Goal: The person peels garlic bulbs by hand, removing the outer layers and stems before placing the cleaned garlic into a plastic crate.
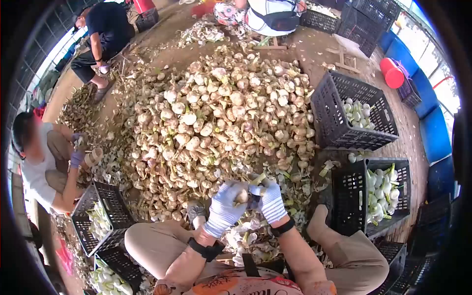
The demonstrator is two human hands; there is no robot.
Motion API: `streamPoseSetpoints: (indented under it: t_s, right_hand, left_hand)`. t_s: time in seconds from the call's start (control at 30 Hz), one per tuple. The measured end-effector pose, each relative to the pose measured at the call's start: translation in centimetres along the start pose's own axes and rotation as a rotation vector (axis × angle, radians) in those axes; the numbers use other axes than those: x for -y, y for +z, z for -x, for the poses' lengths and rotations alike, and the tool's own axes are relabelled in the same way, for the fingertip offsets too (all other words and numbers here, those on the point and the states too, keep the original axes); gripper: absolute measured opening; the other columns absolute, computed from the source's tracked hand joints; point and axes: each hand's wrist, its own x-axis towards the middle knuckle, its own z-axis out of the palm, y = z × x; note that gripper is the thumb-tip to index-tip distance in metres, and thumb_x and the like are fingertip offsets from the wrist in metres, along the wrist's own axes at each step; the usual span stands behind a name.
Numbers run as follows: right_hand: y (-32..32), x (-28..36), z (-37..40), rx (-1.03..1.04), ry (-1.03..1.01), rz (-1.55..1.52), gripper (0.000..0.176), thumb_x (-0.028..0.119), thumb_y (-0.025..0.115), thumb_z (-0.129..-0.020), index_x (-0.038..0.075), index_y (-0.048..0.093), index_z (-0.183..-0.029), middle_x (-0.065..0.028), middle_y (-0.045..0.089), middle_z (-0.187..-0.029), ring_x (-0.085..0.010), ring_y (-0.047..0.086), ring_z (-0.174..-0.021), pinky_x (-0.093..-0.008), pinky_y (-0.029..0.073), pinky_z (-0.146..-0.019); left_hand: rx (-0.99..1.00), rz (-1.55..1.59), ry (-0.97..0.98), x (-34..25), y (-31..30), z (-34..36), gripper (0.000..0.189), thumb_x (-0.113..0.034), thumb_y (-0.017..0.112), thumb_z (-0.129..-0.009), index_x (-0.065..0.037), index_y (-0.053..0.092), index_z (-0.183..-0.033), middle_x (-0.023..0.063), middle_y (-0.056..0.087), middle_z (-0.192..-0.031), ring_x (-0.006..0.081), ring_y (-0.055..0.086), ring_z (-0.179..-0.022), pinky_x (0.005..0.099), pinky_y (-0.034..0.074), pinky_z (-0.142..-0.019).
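My left hand [228,202], in a striped white glove, is closed around a garlic bulb [241,196] in front of my knees. Right beside it, my right hand [270,199], gloved the same way, is closed too. A pale green garlic stem [259,178] shows at its fingers, along with something dark; I cannot make out what it grips. Beyond both hands spreads a large heap of untrimmed garlic [216,113]. Loose peeled skins [241,236] lie below them, between my legs.
At my right stand two black crates, a nearer one [349,196] and a farther one [339,137], holding white bulbs. Another crate [118,206] with trimmed garlic is at my left. One person [39,162] sits on the left; others are farther back. Blue panels [435,140] line the right.
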Motion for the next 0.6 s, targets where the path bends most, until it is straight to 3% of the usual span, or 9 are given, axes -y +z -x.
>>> streamPoseSetpoints:
  t_s: [0.03,0.1,0.13,0.23,0.3,0.37,0.4,0.5,0.6]
  right_hand:
    - [0.4,0.5,0.3,0.010,-0.026,-0.022,0.029,0.003,0.060,-0.077,0.003,0.058,-0.106,-0.0029,0.060,-0.077,-0.0113,0.053,-0.059,-0.0251,0.044,-0.053]
    - [0.7,1.4,0.9,0.072,-0.177,0.207,0.030,0.001,0.060,-0.075,0.002,0.058,-0.105,-0.0033,0.061,-0.077,-0.0117,0.054,-0.059,-0.0258,0.045,-0.053]
    - [0.8,1.8,0.9,0.133,-0.331,0.437,0.030,0.000,0.059,-0.073,0.001,0.058,-0.103,-0.0037,0.062,-0.078,-0.0120,0.054,-0.059,-0.0265,0.045,-0.053]
    - [-0.1,1.3,0.3,0.088,-0.524,0.683,0.033,-0.002,0.059,-0.070,0.000,0.058,-0.103,-0.0042,0.063,-0.079,-0.0117,0.054,-0.059,-0.0265,0.045,-0.053]
    - [-0.3,1.2,0.1,0.031,-0.456,0.704,0.032,0.000,0.061,-0.073,0.000,0.058,-0.104,-0.0047,0.063,-0.081,-0.0108,0.055,-0.060,-0.0251,0.046,-0.053]
    - [0.4,2.8,0.7,0.149,-0.141,0.221,0.031,0.003,0.062,-0.076,-0.002,0.057,-0.106,-0.0056,0.064,-0.082,-0.0096,0.056,-0.062,-0.0238,0.046,-0.053]
    - [0.4,3.3,0.9,0.147,-0.136,0.255,0.031,0.005,0.063,-0.078,-0.004,0.057,-0.107,-0.0066,0.064,-0.084,-0.0086,0.057,-0.064,-0.0223,0.046,-0.054]
    - [0.1,2.3,0.8,0.148,-0.105,0.185,0.031,0.003,0.062,-0.076,-0.005,0.058,-0.105,-0.0076,0.064,-0.084,-0.0103,0.059,-0.067,-0.0224,0.048,-0.057]
    - [0.2,2.0,0.7,0.173,-0.131,0.247,0.030,0.000,0.060,-0.074,-0.006,0.059,-0.103,-0.0084,0.065,-0.085,-0.0118,0.060,-0.070,-0.0231,0.050,-0.061]
  left_hand:
    - [-0.003,-0.001,0.000,0.4,-0.2,0.1,0.051,-0.001,0.067,-0.064,-0.005,0.054,-0.112,0.0163,0.057,-0.106,0.0294,0.061,-0.089,0.0373,0.052,-0.074]
    - [0.008,1.154,-0.619,2.1,-0.4,0.4,0.050,0.002,0.066,-0.065,-0.003,0.054,-0.114,0.0162,0.060,-0.103,0.0297,0.061,-0.089,0.0375,0.054,-0.074]
    - [-0.052,1.432,-0.632,2.6,-0.2,0.3,0.048,0.006,0.063,-0.066,0.002,0.052,-0.113,0.0161,0.060,-0.102,0.0302,0.061,-0.089,0.0373,0.054,-0.074]
    - [-0.040,1.576,-0.635,2.1,-0.3,0.2,0.046,0.006,0.061,-0.066,0.004,0.051,-0.111,0.0167,0.060,-0.100,0.0299,0.061,-0.088,0.0382,0.054,-0.073]
    - [-0.025,1.591,-0.623,2.5,0.1,0.0,0.049,0.005,0.060,-0.066,0.003,0.049,-0.114,0.0166,0.058,-0.102,0.0296,0.061,-0.086,0.0409,0.054,-0.073]
    - [-0.054,1.460,-0.598,1.6,-0.1,-0.4,0.055,0.007,0.061,-0.066,0.000,0.046,-0.119,0.0151,0.057,-0.104,0.0289,0.061,-0.086,0.0406,0.054,-0.073]
    - [-0.034,1.241,-0.544,0.2,-0.2,-0.6,0.060,0.010,0.065,-0.065,0.001,0.044,-0.120,0.0108,0.057,-0.097,0.0204,0.059,-0.085,0.0316,0.052,-0.074]
    - [-0.085,0.805,-0.414,-1.2,0.1,-0.7,0.061,0.013,0.065,-0.065,0.003,0.042,-0.121,0.0099,0.058,-0.098,0.0168,0.060,-0.081,0.0266,0.052,-0.070]
    - [-0.081,1.038,-0.602,-1.2,-1.0,-0.5,0.049,-0.003,0.067,-0.073,0.005,0.047,-0.117,0.0098,0.061,-0.088,0.0148,0.060,-0.065,0.0226,0.051,-0.059]
